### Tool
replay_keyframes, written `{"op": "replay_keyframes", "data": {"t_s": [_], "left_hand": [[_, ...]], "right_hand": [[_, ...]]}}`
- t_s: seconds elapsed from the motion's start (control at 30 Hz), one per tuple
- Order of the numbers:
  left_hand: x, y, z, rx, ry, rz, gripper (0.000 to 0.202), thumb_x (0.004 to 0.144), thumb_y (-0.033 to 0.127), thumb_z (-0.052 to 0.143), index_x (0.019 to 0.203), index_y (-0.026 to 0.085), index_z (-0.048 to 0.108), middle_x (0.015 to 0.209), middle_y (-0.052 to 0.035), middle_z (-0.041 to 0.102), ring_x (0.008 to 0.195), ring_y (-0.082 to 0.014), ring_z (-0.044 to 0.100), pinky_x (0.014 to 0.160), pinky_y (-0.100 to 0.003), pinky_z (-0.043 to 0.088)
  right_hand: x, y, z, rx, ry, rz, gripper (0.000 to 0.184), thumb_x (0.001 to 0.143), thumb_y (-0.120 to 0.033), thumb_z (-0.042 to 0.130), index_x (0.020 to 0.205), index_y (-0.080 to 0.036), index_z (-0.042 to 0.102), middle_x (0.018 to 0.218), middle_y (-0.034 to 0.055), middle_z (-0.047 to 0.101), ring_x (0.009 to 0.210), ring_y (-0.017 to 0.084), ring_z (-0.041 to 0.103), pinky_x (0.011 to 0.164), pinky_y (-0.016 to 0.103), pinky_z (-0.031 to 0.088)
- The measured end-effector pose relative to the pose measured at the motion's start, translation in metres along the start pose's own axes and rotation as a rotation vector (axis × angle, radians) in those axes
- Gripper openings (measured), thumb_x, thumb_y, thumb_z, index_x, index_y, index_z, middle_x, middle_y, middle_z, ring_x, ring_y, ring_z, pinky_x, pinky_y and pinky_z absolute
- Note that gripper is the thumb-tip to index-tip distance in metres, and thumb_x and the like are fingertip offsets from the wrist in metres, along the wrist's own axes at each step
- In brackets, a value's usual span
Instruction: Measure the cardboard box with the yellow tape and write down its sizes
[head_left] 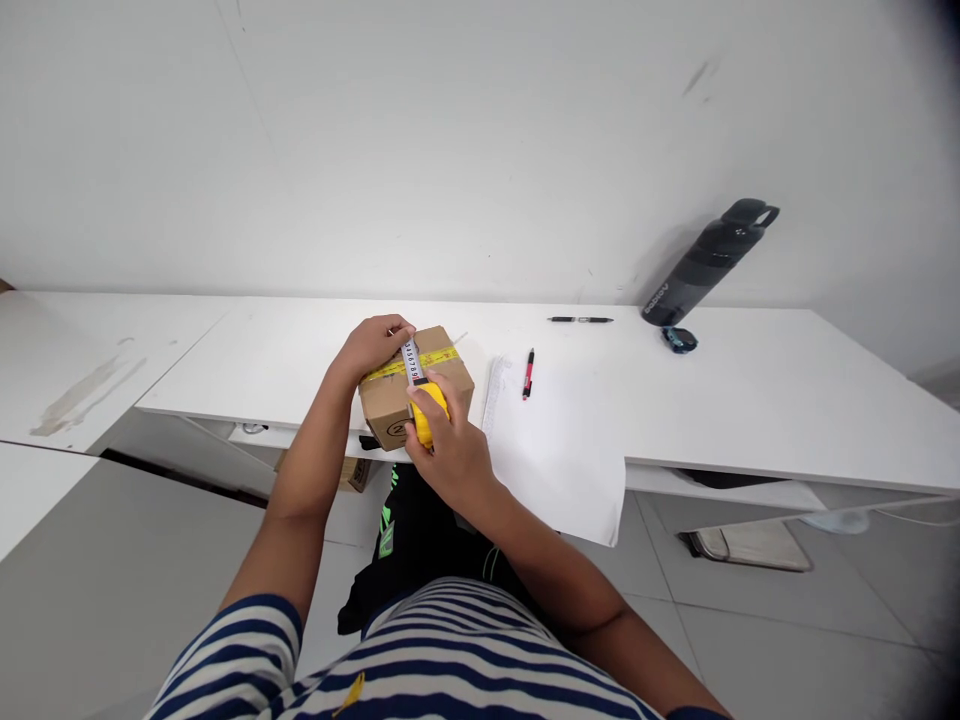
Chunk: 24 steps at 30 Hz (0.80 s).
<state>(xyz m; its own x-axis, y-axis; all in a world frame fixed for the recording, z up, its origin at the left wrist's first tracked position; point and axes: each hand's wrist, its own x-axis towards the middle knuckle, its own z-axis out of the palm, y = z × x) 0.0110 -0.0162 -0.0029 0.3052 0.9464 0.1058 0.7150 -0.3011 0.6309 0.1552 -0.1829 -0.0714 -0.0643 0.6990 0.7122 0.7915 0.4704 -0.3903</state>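
Observation:
A small cardboard box (450, 383) with yellow tape sits at the near edge of the white table (750, 400). My right hand (442, 450) is closed round a yellow tape measure (427, 410) at the box's near side. Its white blade (412, 362) runs across the box top. My left hand (373, 345) rests on the box's far left corner, fingers pinched on the blade's end.
A sheet of white paper (555, 450) hangs over the table edge right of the box. A red pen (528, 374) and a black pen (580, 319) lie behind it. A dark bottle (705, 262) leans against the wall, a small blue object (679, 340) beside it.

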Motion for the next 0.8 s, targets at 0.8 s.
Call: {"op": "replay_keyframes", "data": {"t_s": [0.8], "left_hand": [[-0.078,-0.085,0.004,-0.003,0.432,-0.193,0.063,0.1,0.066,0.016,0.084,0.024,0.06,0.097,-0.0133,0.071,0.1,-0.0296,0.062,0.087,-0.041,0.046]], "right_hand": [[0.03,0.068,-0.005,0.586,0.257,0.097,0.075,0.1,-0.042,0.056,0.162,-0.032,0.015,0.149,0.0165,0.048,0.128,0.026,0.062,0.097,0.047,0.062]]}}
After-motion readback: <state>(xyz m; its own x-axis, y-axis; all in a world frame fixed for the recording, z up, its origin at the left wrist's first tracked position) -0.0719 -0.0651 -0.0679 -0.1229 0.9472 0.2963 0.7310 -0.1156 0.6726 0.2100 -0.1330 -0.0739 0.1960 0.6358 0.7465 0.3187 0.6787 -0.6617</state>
